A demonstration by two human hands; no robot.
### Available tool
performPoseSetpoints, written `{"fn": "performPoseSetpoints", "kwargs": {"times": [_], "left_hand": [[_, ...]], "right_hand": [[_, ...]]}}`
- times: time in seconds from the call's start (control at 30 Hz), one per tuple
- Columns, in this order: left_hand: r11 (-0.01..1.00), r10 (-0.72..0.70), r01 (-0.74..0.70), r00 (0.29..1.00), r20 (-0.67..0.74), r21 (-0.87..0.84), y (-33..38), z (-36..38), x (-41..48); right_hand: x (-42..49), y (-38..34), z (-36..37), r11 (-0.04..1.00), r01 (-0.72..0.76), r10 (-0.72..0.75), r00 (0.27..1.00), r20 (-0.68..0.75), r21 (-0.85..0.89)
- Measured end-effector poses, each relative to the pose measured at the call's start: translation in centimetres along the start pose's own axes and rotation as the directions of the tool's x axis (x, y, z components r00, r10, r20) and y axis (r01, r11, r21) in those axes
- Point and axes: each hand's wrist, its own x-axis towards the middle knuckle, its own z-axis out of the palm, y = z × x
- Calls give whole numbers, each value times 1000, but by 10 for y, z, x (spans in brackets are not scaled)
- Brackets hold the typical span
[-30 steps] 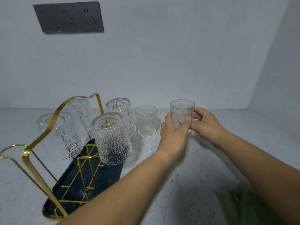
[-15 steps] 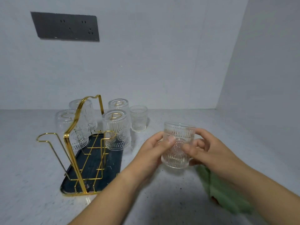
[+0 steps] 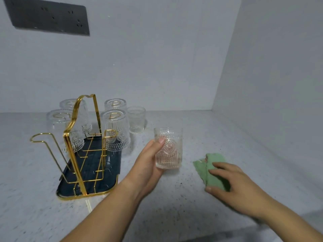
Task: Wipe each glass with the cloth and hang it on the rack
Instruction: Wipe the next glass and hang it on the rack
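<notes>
Centrally, a clear ribbed glass [image 3: 170, 149] with a round flower medallion pressed into its side stood upright in the person's left hand [image 3: 148, 165]. The thumb lay across the front below the rim and the other fingers curled round the back. Whether its base touched the speckled white counter [image 3: 174, 215] could not be told. To its right, apart from it, the right hand [image 3: 232, 186] rested on a crumpled green cloth [image 3: 211, 172] lying on the counter. The fingers reached over the cloth and the thumb was at its near edge, closing on it. On the left stood a gold wire rack [image 3: 75, 154] on a dark oval tray [image 3: 97, 172], with four matching glasses hung upside down on its hooks. One more upright glass [image 3: 136, 119] stood just beside the rack, near the wall.
</notes>
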Motion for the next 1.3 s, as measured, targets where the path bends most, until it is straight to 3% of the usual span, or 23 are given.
{"fn": "performPoseSetpoints", "kwargs": {"times": [0.13, 0.27, 0.4, 0.5, 0.53, 0.63, 0.73, 0.8, 0.87, 1.0, 1.13, 1.3], "left_hand": [[998, -24, 24, 1000, -6, 49, 0, 2, -3], [997, -23, 25, 999, -24, 70, -1, 0, -1], [995, -28, 28, 1000, -8, 93, -1, 0, -1], [993, -9, 9, 1000, 0, 119, -2, 2, 0], [992, 2, -2, 1000, 2, 128, -3, 2, 0], [990, 40, -38, 999, -14, 139, -5, 3, 1], [987, 61, -59, 998, -15, 147, -6, 2, 3], [989, 61, -60, 998, -8, 133, -6, 1, 3], [993, 55, -56, 998, 17, 107, -5, 0, 3], [992, 33, -35, 999, 20, 125, -5, -1, 6], [988, 45, -51, 998, 50, 144, -6, -1, 7], [992, 55, -56, 998, 10, 114, -10, 0, 6]], "right_hand": [[8, -1, 14, 990, 11, 21, 974, -225, 140], [18, -8, 11, 884, 11, 127, 956, -263, 467], [26, -21, -5, 606, -36, 415, 867, -277, 795], [36, -41, -19, 203, 23, 531, 838, -130, 979], [39, -48, -23, 142, 43, 534, 838, -113, 989], [47, -76, -25, 152, 147, 452, 869, -201, 977], [42, -106, -16, 227, 245, 243, 923, -298, 943], [41, -116, -12, 168, 254, 186, 941, -284, 952], [46, -118, -11, 108, 227, 190, 951, -245, 968], [58, -115, -10, 163, 205, 241, 940, -241, 965], [62, -114, -5, 121, 153, 258, 949, -180, 981], [59, -122, 1, 258, 172, 180, 958, -222, 951]]}}
